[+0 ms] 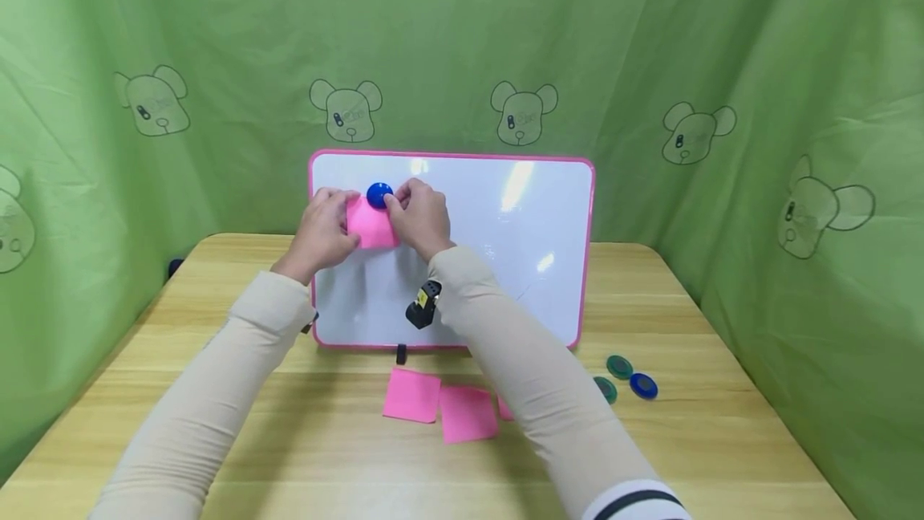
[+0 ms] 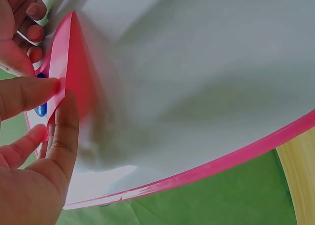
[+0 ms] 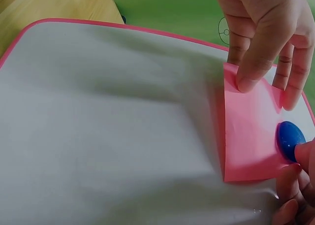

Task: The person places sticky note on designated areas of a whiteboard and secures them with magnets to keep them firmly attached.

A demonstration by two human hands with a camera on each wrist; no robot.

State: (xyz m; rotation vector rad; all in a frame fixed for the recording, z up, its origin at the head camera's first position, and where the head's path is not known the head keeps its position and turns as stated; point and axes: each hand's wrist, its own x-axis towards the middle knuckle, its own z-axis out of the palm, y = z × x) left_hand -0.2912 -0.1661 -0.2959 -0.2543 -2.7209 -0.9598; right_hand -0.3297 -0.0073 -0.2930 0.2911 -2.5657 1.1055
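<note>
Green curtain [image 1: 447, 30] all round, two hands at one note

From my remote seat I see the curtain hanging behind and beside a wooden table [image 1: 635, 303]. On its far part stands a whiteboard [image 1: 537, 283], facing the person, I judge so that both hands can reach it. The left hand [image 1: 322, 227] pinches the left side of a pink note [image 1: 370, 229], probably to steady the paper, since its lower edge stands off the board. The right hand [image 1: 421, 217] grips a blue magnet [image 1: 378, 193] by its right rim, thumb on it and fingers curled; whether they touch the paper too, I cannot tell. That note is at the board's upper left, the magnet over its top edge, which I take to be what holds it. Loose notes [image 1: 412, 396] lie before the board, one mostly hidden by the right sleeve [image 1: 549, 396]. Right of them lie green magnets [image 1: 619, 367] and a loose blue one [image 1: 643, 386], handy for picking, I judge.
</note>
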